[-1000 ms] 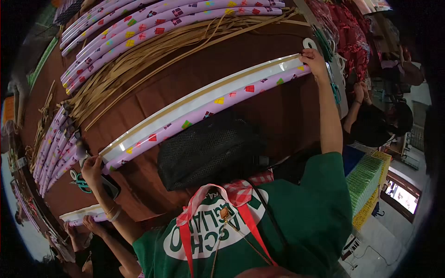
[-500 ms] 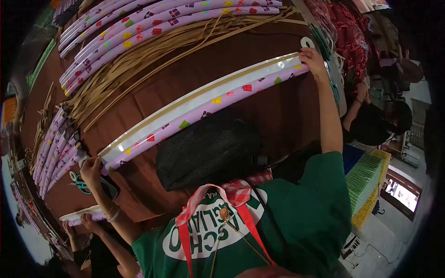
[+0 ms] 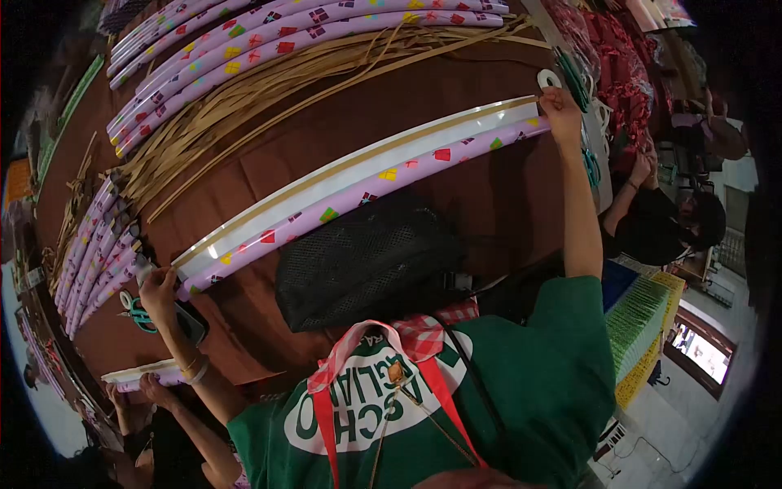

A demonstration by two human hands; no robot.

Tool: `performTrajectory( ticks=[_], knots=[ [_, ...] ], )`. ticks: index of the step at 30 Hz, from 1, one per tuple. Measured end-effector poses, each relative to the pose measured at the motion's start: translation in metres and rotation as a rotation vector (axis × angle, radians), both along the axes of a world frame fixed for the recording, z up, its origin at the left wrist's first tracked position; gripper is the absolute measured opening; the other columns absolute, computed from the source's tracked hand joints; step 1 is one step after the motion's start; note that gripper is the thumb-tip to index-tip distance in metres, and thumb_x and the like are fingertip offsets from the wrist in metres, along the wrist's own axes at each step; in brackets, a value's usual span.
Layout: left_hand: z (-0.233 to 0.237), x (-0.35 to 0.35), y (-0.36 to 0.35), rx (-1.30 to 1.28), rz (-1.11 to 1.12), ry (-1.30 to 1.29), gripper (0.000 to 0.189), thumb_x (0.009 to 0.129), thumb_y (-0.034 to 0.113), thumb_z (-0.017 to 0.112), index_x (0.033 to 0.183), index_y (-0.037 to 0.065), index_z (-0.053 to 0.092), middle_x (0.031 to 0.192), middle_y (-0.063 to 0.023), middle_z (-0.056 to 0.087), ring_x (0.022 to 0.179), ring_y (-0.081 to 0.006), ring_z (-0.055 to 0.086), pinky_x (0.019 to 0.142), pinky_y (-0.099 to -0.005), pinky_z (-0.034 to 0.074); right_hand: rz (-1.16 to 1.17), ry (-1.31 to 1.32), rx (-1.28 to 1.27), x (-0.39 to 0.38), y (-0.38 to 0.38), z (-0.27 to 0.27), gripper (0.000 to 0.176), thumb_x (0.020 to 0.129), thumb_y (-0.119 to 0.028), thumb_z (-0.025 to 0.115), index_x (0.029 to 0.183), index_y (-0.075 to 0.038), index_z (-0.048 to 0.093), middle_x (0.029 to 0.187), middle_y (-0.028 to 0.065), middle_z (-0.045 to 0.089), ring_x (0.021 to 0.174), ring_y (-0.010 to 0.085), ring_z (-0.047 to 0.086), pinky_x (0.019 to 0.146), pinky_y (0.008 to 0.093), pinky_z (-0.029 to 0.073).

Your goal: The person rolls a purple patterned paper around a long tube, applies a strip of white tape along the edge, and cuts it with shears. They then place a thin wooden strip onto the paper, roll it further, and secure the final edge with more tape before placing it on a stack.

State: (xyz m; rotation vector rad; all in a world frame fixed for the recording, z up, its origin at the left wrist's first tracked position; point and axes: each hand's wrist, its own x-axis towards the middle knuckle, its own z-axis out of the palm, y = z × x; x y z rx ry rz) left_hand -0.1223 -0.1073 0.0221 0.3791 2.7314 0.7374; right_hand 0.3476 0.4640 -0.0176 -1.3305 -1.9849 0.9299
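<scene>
A partly unrolled roll of lilac wrapping paper (image 3: 391, 174), printed with coloured gift boxes, lies slantwise across the table in front of me. Its white underside (image 3: 326, 181) faces up, with a narrow brown strip (image 3: 358, 159) running along it. My left hand (image 3: 157, 289) pinches the near-left end, fingertips closed by the strip's end. At the far-right end my right hand (image 3: 560, 114) has its fingers closed on the paper's corner; the exact grip there is partly hidden. Just beyond my right fingers is a white ring-shaped roll (image 3: 548, 78), maybe tape.
More lilac rolls (image 3: 301, 41) and loose brown strips (image 3: 269, 98) lie beyond. A black mesh bag (image 3: 366, 269) sits close to me. Green-handled scissors (image 3: 137, 312) and a dark phone-like object (image 3: 192, 324) are by my left wrist. Co-workers' hands (image 3: 151, 387) are at lower left, another person (image 3: 664, 216) at right.
The view has shifted slightly. Both hands stay at the two ends of the wrapping paper, with my right fingers bent a little more over the corner.
</scene>
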Motion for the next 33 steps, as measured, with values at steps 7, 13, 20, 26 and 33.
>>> performTrajectory(
  ticks=[7,13,20,26,33],
  knots=[
    [-0.002,0.006,-0.001,0.074,-0.062,0.139,0.020,0.075,0.017,0.067,0.079,-0.002,0.064,0.064,-0.0048,0.061,0.055,-0.0093,0.053,0.049,-0.0259,0.042,0.093,-0.143,0.118,-0.028,-0.037,0.023,0.020,0.087,-0.017,0.059,0.102,-0.003,0.061,0.093,0.0050,0.063,0.086,0.0129,0.058,0.077,0.0268,0.046],
    [-0.005,0.005,-0.005,0.078,-0.191,0.187,0.019,0.076,0.019,0.063,0.080,0.001,0.066,0.064,-0.0052,0.060,0.053,-0.0097,0.055,0.047,-0.0261,0.042,0.527,-0.226,-0.002,-0.079,-0.100,0.050,0.016,0.089,-0.013,0.057,0.100,-0.002,0.060,0.091,0.0058,0.062,0.085,0.0134,0.057,0.078,0.0259,0.045],
    [0.004,0.015,0.008,-0.003,0.031,0.098,0.019,0.074,0.021,0.066,0.081,0.003,0.068,0.065,-0.0078,0.064,0.057,-0.0155,0.061,0.055,-0.0281,0.046,0.810,-0.266,-0.041,-0.120,-0.126,0.044,0.012,0.085,-0.008,0.060,0.093,0.001,0.060,0.088,0.0082,0.059,0.084,0.0176,0.058,0.076,0.0275,0.045],
    [0.003,0.014,0.003,-0.036,0.001,0.122,0.023,0.070,0.026,0.067,0.084,0.008,0.070,0.069,-0.0103,0.065,0.063,-0.0224,0.063,0.057,-0.0330,0.048,0.809,-0.338,-0.029,-0.124,-0.126,0.044,0.010,0.086,-0.007,0.059,0.092,0.001,0.060,0.089,0.0087,0.060,0.083,0.0179,0.059,0.076,0.0281,0.046],
    [-0.012,0.008,0.001,-0.149,0.099,0.114,0.022,0.065,0.031,0.069,0.081,0.016,0.070,0.076,-0.0081,0.066,0.075,-0.0285,0.064,0.065,-0.0387,0.050,0.899,-0.519,0.062,-0.144,-0.124,0.047,0.014,0.085,-0.012,0.060,0.090,0.001,0.062,0.083,0.0108,0.057,0.073,0.0209,0.056,0.066,0.0309,0.045]
  ],
)
